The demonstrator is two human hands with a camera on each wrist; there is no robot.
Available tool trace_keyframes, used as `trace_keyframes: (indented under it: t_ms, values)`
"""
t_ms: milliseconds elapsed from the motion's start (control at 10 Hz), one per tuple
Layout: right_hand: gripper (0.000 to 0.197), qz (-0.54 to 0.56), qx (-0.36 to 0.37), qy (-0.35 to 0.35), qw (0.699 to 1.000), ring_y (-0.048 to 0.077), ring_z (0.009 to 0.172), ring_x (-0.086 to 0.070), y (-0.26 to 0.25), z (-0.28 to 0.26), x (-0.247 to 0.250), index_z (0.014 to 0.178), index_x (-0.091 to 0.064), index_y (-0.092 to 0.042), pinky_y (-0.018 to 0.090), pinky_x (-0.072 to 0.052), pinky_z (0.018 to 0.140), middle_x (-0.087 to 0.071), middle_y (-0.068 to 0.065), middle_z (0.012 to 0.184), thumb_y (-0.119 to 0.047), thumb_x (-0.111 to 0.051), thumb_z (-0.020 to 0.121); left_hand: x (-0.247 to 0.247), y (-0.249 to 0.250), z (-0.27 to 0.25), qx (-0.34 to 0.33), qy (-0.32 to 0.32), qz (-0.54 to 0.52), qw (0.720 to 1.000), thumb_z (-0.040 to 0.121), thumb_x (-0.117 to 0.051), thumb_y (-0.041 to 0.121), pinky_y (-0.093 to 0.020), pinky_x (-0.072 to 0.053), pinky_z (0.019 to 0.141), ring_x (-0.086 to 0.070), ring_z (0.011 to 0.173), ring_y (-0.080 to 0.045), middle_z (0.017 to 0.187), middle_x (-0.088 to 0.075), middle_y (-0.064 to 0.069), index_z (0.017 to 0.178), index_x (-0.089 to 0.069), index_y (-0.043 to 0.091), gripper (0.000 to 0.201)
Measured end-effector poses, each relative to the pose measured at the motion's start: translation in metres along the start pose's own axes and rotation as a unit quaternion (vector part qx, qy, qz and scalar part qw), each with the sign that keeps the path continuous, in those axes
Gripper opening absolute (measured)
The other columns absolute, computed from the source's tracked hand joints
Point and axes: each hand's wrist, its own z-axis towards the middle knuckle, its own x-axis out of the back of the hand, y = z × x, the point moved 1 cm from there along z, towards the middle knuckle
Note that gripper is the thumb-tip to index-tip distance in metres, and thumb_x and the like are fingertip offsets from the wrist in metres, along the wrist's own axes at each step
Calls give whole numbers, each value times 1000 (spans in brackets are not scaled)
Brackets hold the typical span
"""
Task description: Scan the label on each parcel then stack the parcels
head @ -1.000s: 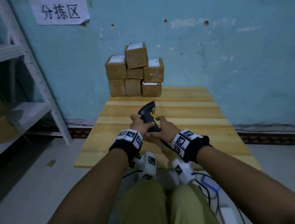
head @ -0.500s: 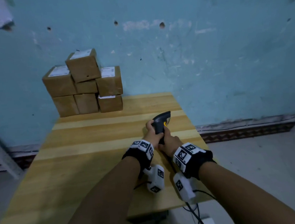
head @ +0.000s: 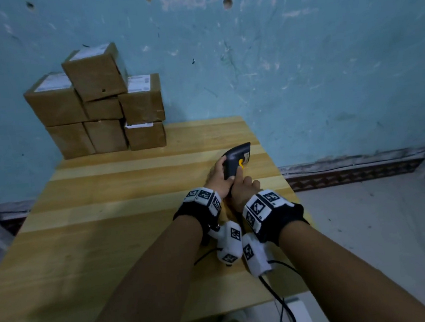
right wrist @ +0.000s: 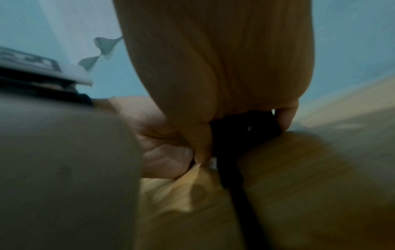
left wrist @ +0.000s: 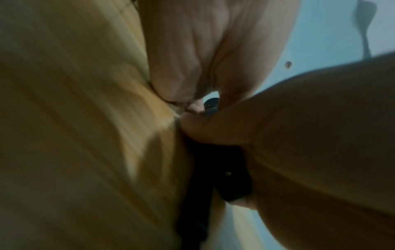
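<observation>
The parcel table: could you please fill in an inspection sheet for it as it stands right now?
Surface: wooden table, pale planks, standing against the wall.
Job's things: brown parcels stacked at the far left corner, white labels on top; dark scanner with a yellow trigger, held over the right side.
Clutter: nothing seen.
Hands: left hand and right hand both grip the scanner, fingers curled round its handle.
Cables: black cable running off the near edge.
Surroundings: blue wall, scuffed and pitted; grey floor.
</observation>
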Motion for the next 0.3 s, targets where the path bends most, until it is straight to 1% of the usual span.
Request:
trace_keyframes:
  t_ms: [100, 200, 300]
  values:
    - [66, -20, -8, -21, 1000, 32, 134, -31, 2, 4, -4, 151, 2, -12, 38, -27, 107, -25, 15, 151, -30, -34, 99, 3, 15, -15, 14, -9, -31, 999, 95, -46, 3, -45, -30, 113, -32, 138, -30, 149, -32, -15, 147, -20, 13, 60]
    - [75, -41, 10, -26, 999, 31, 133, -31, -1, -1, -1, 151, 6, -11, 37, -26, 106, -18, 12, 154, -37, -40, 97, 6, 20, -30, 36, 14, -96, 995, 94, -46, -2, -37, -37, 108, -33, 137, -29, 149, -32, -17, 143, -26, 1, 53]
    - [81, 3, 17, -82, 997, 33, 137, -28, -2, -16, 23, 150, 7, -9, 34, -26, 107, -10, 16, 157, -40, -45, 96, 20, 28, -53, 89, 16, -221, 971, 96, -45, 2, -33, -43, 94, -37, 134, -28, 148, -35, -14, 141, -31, 2, 48]
